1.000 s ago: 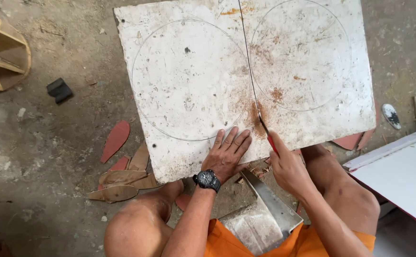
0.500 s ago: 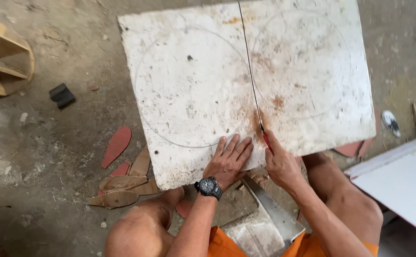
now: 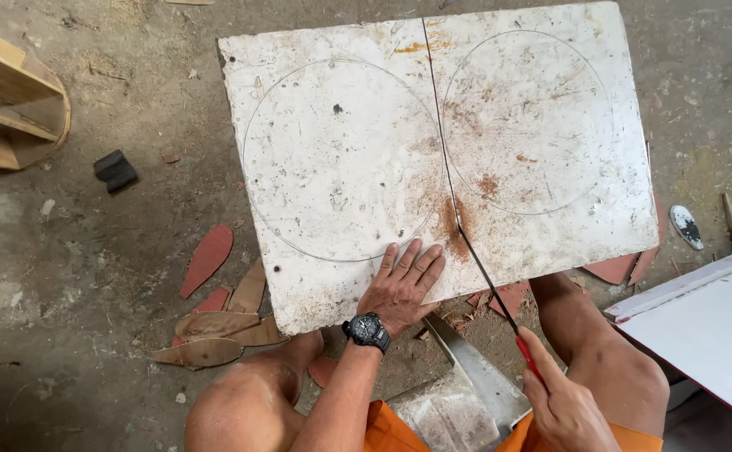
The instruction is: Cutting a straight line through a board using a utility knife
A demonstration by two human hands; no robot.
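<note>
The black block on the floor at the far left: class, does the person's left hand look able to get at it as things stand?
Probably yes. The left hand lies flat on the white board, and only bare floor separates it from the black block, though it would have to leave the board.

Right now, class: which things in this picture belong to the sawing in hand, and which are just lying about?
In use:
white rectangular board with two pencilled circles
thin-bladed saw with red handle
left hand, pressed flat on the board
right hand, gripping the saw

Lying about:
small black block
reddish-brown curved offcuts
round wooden frame
</note>
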